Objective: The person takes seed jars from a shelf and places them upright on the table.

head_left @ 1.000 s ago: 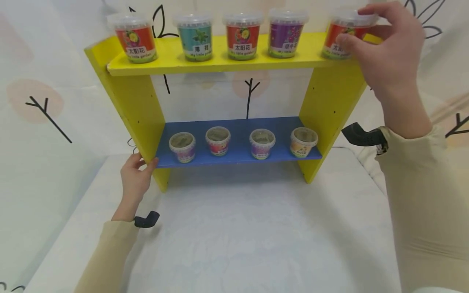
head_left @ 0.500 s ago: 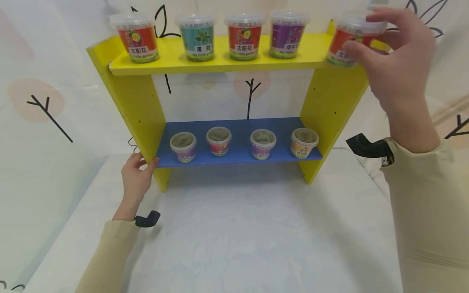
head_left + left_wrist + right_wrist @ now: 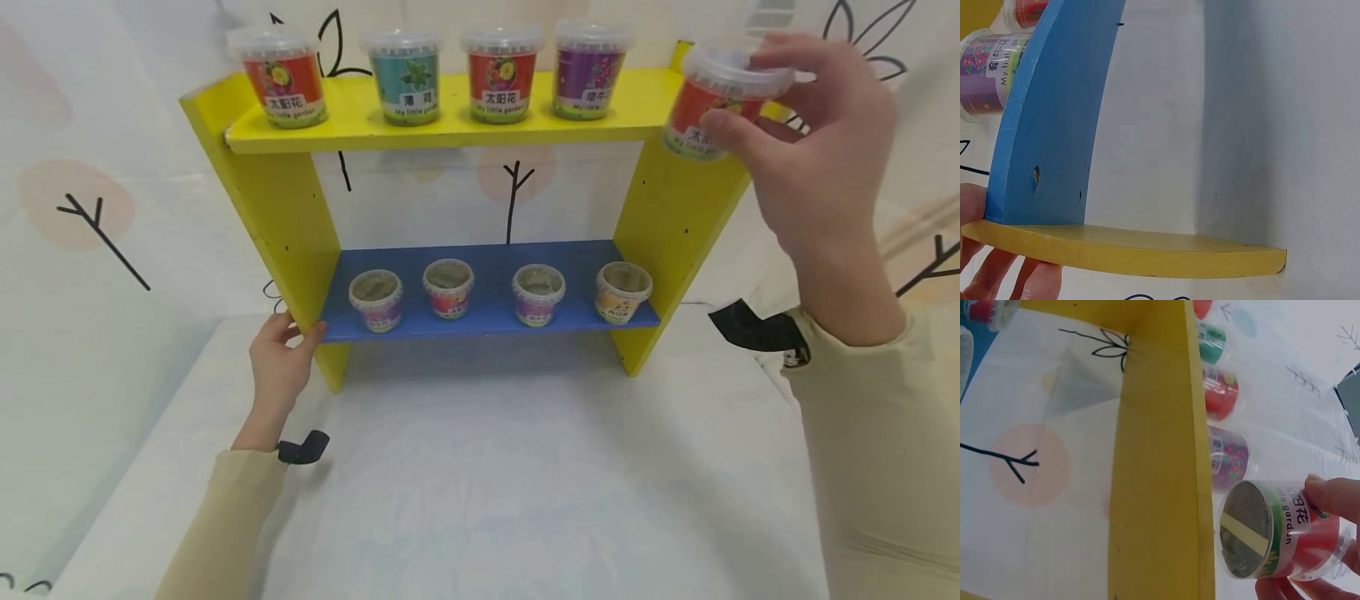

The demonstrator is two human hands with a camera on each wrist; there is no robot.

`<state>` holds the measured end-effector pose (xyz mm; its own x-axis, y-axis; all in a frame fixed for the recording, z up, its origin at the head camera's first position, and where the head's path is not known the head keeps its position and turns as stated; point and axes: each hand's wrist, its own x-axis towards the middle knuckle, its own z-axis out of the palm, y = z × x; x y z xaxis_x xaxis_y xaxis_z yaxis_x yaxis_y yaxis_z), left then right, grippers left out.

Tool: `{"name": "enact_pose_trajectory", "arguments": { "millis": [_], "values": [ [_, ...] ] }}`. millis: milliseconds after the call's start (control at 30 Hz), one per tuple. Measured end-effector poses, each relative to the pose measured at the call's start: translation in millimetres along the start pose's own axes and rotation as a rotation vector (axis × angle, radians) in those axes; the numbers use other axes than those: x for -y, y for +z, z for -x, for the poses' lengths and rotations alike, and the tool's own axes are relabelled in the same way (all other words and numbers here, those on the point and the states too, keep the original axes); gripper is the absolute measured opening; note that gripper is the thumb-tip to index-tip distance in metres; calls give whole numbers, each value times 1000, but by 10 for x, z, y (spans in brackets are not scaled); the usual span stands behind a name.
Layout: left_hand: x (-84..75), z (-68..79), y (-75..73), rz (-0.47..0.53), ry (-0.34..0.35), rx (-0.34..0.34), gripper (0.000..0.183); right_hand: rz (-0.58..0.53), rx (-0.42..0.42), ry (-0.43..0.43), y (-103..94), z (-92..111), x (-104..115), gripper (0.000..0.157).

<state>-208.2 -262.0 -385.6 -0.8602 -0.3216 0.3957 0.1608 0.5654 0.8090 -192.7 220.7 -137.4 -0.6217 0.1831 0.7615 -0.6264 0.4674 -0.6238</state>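
Note:
My right hand [image 3: 832,142] grips a clear-lidded plastic cup [image 3: 708,108] with a red flower label, off the right end of the yellow top shelf [image 3: 450,137]. In the right wrist view, the bottom of that red cup [image 3: 1244,528] shows beside the shelf edge, with thumb and fingers around its side. My left hand [image 3: 281,358] pinches the rack's yellow left side panel [image 3: 277,217] near the blue lower shelf [image 3: 480,329]. In the left wrist view, the left fingers [image 3: 1044,281] lie behind the yellow panel [image 3: 1116,256], with the thumb by the blue board [image 3: 1047,125].
Along the top shelf stand a red cup [image 3: 288,87], a teal cup [image 3: 405,79], another red cup [image 3: 501,79] and a purple cup [image 3: 587,75]. Several lidless cups, including an orange one [image 3: 621,296], stand on the lower shelf. The rack rests on a white-covered table [image 3: 510,483].
My right hand has lifted the red cup off the top shelf and brought it forward and slightly lower in the head view. The left hand keeps its place on the rack.

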Motion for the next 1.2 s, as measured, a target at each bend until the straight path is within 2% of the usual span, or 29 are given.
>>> {"name": "enact_pose_trajectory", "arguments": {
  "millis": [200,367,733,1067,1200],
  "values": [
    [-6,1,1,7,1,3,45,-24,20,21,5,115,-1,38],
    [15,-8,8,2,-2,6,45,-29,85,21,62,278,-79,40],
    [56,-19,11,13,12,-1,43,-54,290,42,333,714,-273,41],
    [50,-10,11,12,6,4,44,-119,375,0,577,1095,-517,40],
    [39,-14,9,10,7,1,44,-99,399,-25,686,1248,-606,40]
  ]
}}
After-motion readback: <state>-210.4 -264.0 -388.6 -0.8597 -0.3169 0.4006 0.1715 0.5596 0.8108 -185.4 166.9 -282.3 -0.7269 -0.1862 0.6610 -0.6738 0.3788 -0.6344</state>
